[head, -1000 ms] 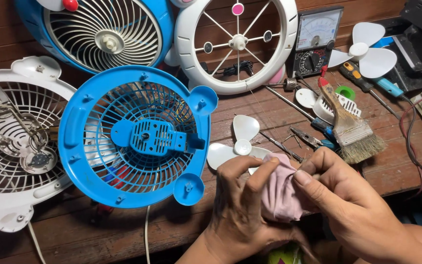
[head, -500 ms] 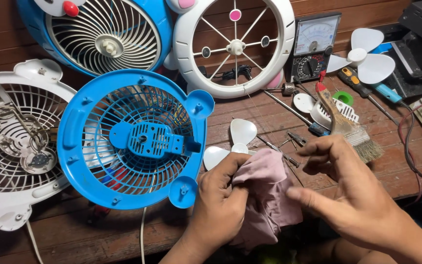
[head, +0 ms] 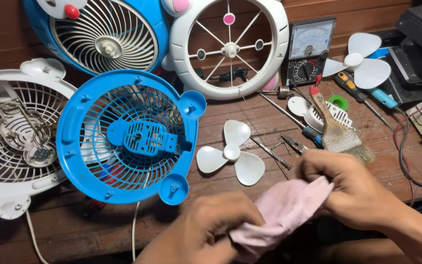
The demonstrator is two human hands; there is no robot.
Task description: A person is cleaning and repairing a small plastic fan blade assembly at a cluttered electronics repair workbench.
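Both of my hands hold a pale pink cloth at the near edge of a wooden table. My left hand grips its lower end, and my right hand pinches its upper end. Just beyond the cloth lies a white three-blade fan propeller. A blue fan grille with a centre motor housing rests flat to the left of the propeller.
A white fan grille lies at far left. A blue fan and a white spoked fan frame lean at the back. An analogue meter, paintbrush, screwdrivers, second propeller and wires crowd the right.
The cloth was bunched between both hands; now my hands have pulled apart and stretched it out, with the right hand moved right and the left hand lower.
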